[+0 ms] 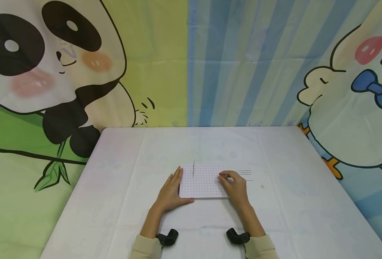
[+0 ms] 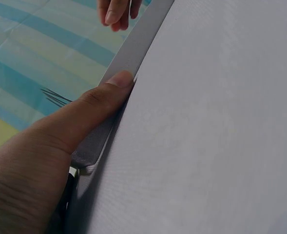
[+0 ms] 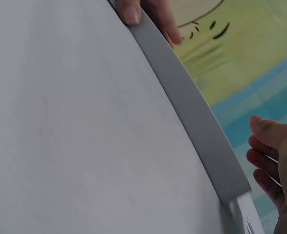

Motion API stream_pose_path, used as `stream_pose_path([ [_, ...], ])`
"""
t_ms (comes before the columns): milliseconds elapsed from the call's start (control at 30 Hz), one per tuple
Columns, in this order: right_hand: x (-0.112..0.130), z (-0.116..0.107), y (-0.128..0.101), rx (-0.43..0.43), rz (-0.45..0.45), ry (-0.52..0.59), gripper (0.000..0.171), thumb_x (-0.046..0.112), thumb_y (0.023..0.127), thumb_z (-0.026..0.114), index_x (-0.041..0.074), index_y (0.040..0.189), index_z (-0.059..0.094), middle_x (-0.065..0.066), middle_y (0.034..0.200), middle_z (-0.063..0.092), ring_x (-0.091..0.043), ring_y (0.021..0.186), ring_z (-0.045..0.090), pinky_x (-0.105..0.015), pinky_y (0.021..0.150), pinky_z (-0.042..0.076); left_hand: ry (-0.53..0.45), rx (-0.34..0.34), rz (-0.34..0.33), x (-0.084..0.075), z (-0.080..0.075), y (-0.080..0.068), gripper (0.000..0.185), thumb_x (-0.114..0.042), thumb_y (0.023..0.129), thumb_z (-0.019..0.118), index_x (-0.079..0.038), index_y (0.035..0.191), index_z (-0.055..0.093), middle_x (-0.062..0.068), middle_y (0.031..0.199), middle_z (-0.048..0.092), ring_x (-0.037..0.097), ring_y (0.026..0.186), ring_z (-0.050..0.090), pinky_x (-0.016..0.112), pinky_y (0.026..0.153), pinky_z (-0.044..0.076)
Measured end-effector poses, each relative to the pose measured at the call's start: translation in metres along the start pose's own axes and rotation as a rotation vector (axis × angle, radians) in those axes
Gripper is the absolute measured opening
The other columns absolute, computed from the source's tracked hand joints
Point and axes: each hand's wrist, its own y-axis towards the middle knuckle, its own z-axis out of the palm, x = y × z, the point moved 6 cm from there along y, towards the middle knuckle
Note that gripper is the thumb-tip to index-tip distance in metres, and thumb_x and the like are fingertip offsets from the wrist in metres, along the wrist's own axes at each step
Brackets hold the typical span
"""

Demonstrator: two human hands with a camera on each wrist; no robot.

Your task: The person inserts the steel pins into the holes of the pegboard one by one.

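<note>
A white board with a grid of small holes [image 1: 204,185] lies flat on the table. Along its left side my left hand [image 1: 171,192] lies with straight fingers, and the thumb [image 2: 102,95] presses the front edge. Several thin dark rods [image 2: 58,97] stand upright near the board's left part. Over the right part hovers my right hand [image 1: 236,187], index fingertip and thumb close together. Whether a thin rod sits between those tips is too small to tell. More thin rods [image 1: 244,172] lie on the table just right of the board, partly behind the right hand.
A white cloth covers the table [image 1: 119,154]. Behind it hangs a printed backdrop [image 1: 242,64] with a panda and a duck. Black wrist devices [image 1: 168,237] sit on both wrists.
</note>
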Motion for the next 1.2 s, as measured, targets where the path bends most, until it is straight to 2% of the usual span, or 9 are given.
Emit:
stream_pose_path([
  [133,-0.026,-0.03,0.002,-0.06,0.039,-0.083,0.01,0.012,0.077,0.075,0.013,0.087,0.072,0.002,0.087,0.068,-0.016,0.082,0.059,-0.031,0.07,0.048,0.01,0.009,-0.002,0.001,0.001,0.0,0.124,-0.065,0.059,0.074,-0.003,0.148,0.014,0.009,0.153,0.012,0.016,0.139,0.013,0.033,0.113,0.011],
  [200,-0.039,-0.042,0.003,-0.062,0.052,-0.113,0.01,0.011,0.076,0.075,0.012,0.086,0.072,0.001,0.086,0.068,-0.017,0.083,0.059,-0.032,0.071,0.048,0.015,0.008,-0.003,0.001,0.001,-0.001,0.124,-0.065,0.058,0.074,-0.003,0.147,0.014,0.009,0.153,0.012,0.017,0.139,0.014,0.033,0.113,0.011],
  [300,-0.056,-0.053,0.002,-0.006,0.088,-0.142,0.009,0.012,0.075,0.075,0.012,0.084,0.072,-0.002,0.09,0.068,-0.02,0.088,0.056,-0.039,0.077,0.046,0.019,0.003,-0.001,0.002,0.001,-0.001,0.124,-0.065,0.058,0.074,-0.003,0.147,0.015,0.009,0.153,0.013,0.018,0.139,0.015,0.033,0.113,0.011],
  [433,-0.07,-0.056,-0.002,0.104,0.111,-0.153,0.01,0.012,0.075,0.075,0.011,0.085,0.073,-0.008,0.098,0.064,-0.026,0.094,0.049,-0.046,0.082,0.04,0.011,0.007,-0.012,0.001,0.001,-0.002,0.124,-0.064,0.058,0.075,-0.003,0.147,0.015,0.01,0.153,0.014,0.019,0.139,0.015,0.034,0.113,0.011],
  [567,-0.074,-0.055,-0.002,0.131,0.094,-0.139,0.01,0.01,0.073,0.076,0.009,0.083,0.073,-0.011,0.097,0.061,-0.028,0.093,0.047,-0.044,0.079,0.038,0.008,0.009,-0.018,0.001,0.001,-0.003,0.123,-0.064,0.058,0.074,-0.003,0.147,0.015,0.01,0.153,0.013,0.018,0.139,0.015,0.034,0.113,0.011],
  [800,-0.075,-0.055,-0.001,0.108,0.105,-0.13,0.008,0.009,0.071,0.078,0.01,0.076,0.072,-0.008,0.09,0.06,-0.023,0.085,0.044,-0.037,0.07,0.036,0.013,0.001,-0.012,0.001,0.001,-0.002,0.123,-0.064,0.058,0.075,-0.004,0.148,0.015,0.009,0.153,0.012,0.017,0.139,0.014,0.033,0.113,0.011],
  [1200,-0.076,-0.056,0.0,0.103,0.047,-0.138,0.007,0.007,0.071,0.077,0.011,0.074,0.071,-0.004,0.086,0.059,-0.017,0.083,0.041,-0.031,0.069,0.035,0.024,-0.005,-0.001,-0.001,0.0,0.001,0.123,-0.065,0.058,0.074,-0.003,0.147,0.015,0.009,0.153,0.013,0.017,0.139,0.014,0.033,0.113,0.011],
])
